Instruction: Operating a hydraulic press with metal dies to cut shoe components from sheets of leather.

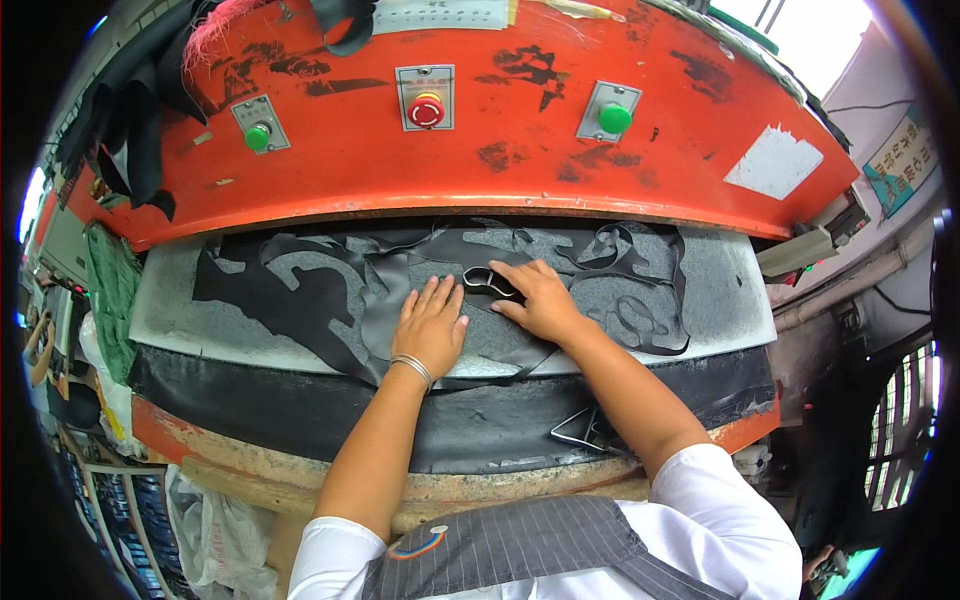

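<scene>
A thin black leather-like sheet (285, 300), with many shapes cut out of it, lies over a grey cutting board (725, 300). My left hand (432, 322) rests flat on the sheet near its middle, fingers stretched out and a silver bangle at the wrist. Just right of it, my right hand (543, 303) grips a small, curved steel cutting die (482, 279) between thumb and fingers. The die's outline stands on its edge on the sheet. Part of its right end is hidden by my fingers.
Above the board runs the press's red head (530, 160), with a red stop button (426, 110) and two green buttons (257, 137). A triangular metal die (577, 430) lies on the black front apron (300, 400). Black scraps (135, 140) hang at upper left.
</scene>
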The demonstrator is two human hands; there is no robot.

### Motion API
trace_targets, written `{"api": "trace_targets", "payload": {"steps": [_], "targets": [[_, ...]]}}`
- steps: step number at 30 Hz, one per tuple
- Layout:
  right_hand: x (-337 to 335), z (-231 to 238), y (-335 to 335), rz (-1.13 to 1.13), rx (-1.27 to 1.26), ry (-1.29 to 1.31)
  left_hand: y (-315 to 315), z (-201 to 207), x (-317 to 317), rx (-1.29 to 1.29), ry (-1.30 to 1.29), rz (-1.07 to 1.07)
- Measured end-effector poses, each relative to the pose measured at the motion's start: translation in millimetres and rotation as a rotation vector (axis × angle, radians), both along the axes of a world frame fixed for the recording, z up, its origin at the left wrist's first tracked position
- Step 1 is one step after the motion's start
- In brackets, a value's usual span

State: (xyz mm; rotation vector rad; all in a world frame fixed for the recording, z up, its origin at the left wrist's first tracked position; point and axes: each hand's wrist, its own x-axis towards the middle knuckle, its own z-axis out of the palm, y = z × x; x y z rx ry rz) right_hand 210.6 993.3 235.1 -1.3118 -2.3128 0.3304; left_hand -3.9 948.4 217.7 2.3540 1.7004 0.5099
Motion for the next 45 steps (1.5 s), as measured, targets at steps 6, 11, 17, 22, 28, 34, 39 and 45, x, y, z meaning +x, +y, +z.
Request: {"api": "trace_targets", "payload": {"steps": [6,11,17,22,28,34,39,45], "targets": [[13,-9,-2,0.028,-0.064,0.104,0,-2,-3,-0.001,-0.053,-0.013],[14,-2,5,0.063,-0.019,0.022,8,2,-13,-0.026,-0.121,-0.053],[25,91,-9,-0.271,0.362,0.665,30,94,-112,0.737,-0.511,0.327],[17,147,13,-0.401,0.474,0.613,52,150,-180,0.783,-0.45,0.436],[5,97,-86,-0.119,-0.127,0.281,-45,96,-120,0.198,-0.459,0.082],[-30,50,-212,0.424,-0.255,-0.161,-191,39,-42,-0.166,-0.381,-0.146],[-43,26,-230,0.309,-0.055,-0.263,-202,45,-19,-0.008,-0.251,-0.025],[-42,95,-156,0.383,-0.582,-0.277,-190,40,-19,0.019,-0.269,0.012]]}}
